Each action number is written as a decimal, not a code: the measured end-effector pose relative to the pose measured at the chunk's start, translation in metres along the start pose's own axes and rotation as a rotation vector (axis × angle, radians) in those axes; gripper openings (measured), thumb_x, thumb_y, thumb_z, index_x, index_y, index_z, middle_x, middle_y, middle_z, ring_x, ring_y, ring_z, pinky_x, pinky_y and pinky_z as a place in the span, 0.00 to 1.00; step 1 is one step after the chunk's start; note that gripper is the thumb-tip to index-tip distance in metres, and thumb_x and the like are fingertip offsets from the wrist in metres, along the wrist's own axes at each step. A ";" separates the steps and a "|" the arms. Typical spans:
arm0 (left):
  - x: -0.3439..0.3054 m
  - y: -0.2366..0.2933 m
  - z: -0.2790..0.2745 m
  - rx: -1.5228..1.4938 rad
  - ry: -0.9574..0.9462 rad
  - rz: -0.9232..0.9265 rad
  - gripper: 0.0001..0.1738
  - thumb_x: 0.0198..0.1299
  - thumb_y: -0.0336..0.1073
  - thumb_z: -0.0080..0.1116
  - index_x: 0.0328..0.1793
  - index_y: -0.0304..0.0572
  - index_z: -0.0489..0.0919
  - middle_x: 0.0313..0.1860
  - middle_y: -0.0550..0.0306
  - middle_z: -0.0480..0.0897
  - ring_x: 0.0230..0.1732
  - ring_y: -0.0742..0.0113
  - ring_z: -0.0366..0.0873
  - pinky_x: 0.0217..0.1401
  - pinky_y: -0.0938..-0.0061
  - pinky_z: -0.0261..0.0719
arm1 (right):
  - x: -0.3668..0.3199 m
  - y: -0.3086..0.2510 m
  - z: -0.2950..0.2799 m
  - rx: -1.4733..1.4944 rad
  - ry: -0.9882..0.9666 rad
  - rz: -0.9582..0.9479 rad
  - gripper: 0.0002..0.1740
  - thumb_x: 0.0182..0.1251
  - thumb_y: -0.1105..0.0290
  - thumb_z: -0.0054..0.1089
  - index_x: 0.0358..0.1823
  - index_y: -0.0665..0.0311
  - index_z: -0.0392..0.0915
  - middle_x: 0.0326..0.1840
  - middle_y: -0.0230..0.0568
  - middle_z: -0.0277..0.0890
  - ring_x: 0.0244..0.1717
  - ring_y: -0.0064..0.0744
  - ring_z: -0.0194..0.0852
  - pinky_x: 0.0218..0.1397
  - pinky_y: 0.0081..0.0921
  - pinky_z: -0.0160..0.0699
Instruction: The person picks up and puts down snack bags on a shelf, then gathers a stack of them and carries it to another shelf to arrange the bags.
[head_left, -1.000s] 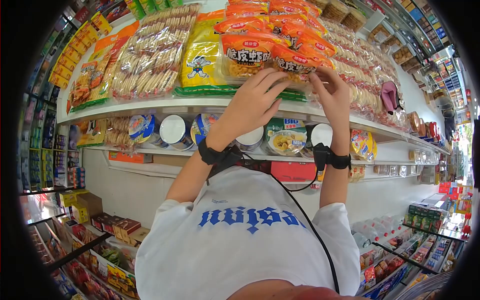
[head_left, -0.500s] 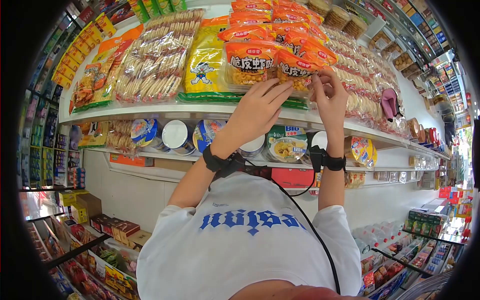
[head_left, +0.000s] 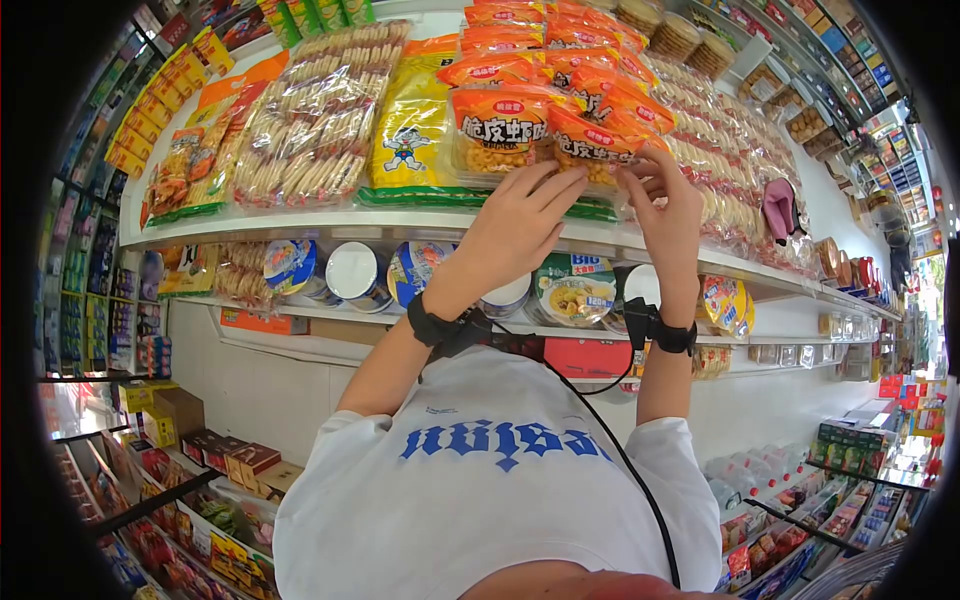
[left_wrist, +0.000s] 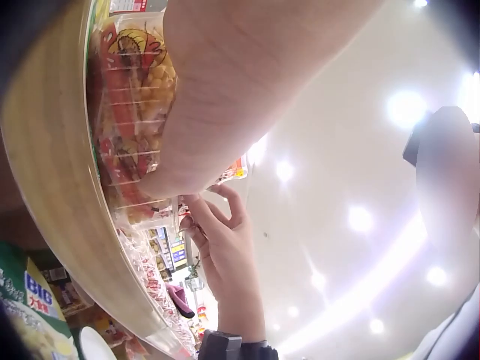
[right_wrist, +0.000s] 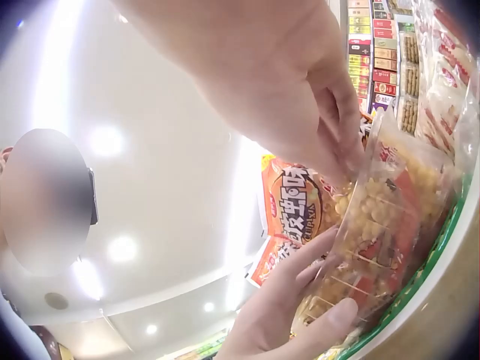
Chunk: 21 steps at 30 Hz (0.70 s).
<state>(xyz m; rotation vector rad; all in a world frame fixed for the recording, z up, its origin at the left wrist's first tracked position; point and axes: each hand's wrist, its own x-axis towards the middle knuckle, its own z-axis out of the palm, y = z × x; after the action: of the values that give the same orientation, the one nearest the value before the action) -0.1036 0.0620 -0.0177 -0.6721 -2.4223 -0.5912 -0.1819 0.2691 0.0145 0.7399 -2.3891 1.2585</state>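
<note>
Orange-topped snack packets (head_left: 498, 125) with clear trays stand in rows on the upper shelf. My left hand (head_left: 508, 228) lies low in front of them, its straight fingers at the left part of the front-right packet (head_left: 592, 140). The right wrist view shows the left thumb (right_wrist: 341, 315) along the tray's underside, apart from the fingers. At that packet's right edge, my right hand (head_left: 665, 200) pinches it between thumb and bent fingers. Yellow puffs show through the tray (right_wrist: 367, 217). In the left wrist view, the left palm hides part of the packets.
Left of the packets are a yellow bag (head_left: 408, 130) and bagged crackers (head_left: 315, 120). More bagged crackers (head_left: 715, 150) and a pink-and-black item (head_left: 778, 208) are on the right. Below the shelf edge (head_left: 330, 228) stand noodle tubs (head_left: 572, 290).
The right fingers have shifted slightly along the packet's right edge. The front-right packet has tilted and moved a little; the left hand stays low at its left side.
</note>
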 end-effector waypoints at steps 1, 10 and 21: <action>0.000 0.001 0.000 0.002 0.015 0.005 0.33 0.55 0.29 0.64 0.70 0.36 0.74 0.71 0.52 0.74 0.70 0.47 0.69 0.73 0.54 0.69 | 0.000 0.002 0.003 -0.008 0.027 -0.004 0.17 0.67 0.75 0.68 0.57 0.66 0.78 0.34 0.42 0.86 0.26 0.25 0.82 0.30 0.22 0.77; -0.002 -0.002 0.002 0.022 -0.020 -0.005 0.35 0.55 0.30 0.64 0.73 0.38 0.72 0.75 0.55 0.71 0.72 0.48 0.68 0.73 0.55 0.69 | 0.000 0.013 0.005 -0.009 -0.006 0.099 0.16 0.68 0.73 0.70 0.54 0.66 0.80 0.28 0.38 0.82 0.23 0.20 0.78 0.26 0.20 0.73; -0.001 0.000 0.003 0.014 0.010 -0.012 0.35 0.54 0.30 0.64 0.72 0.37 0.72 0.71 0.52 0.73 0.71 0.47 0.68 0.74 0.54 0.68 | 0.006 -0.056 0.015 -0.225 0.289 -0.525 0.24 0.65 0.75 0.68 0.63 0.61 0.80 0.51 0.42 0.80 0.53 0.40 0.79 0.61 0.38 0.77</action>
<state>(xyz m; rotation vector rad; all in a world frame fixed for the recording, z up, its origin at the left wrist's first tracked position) -0.1037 0.0635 -0.0206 -0.6471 -2.4207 -0.5808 -0.1544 0.2281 0.0459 0.9570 -1.8909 0.8016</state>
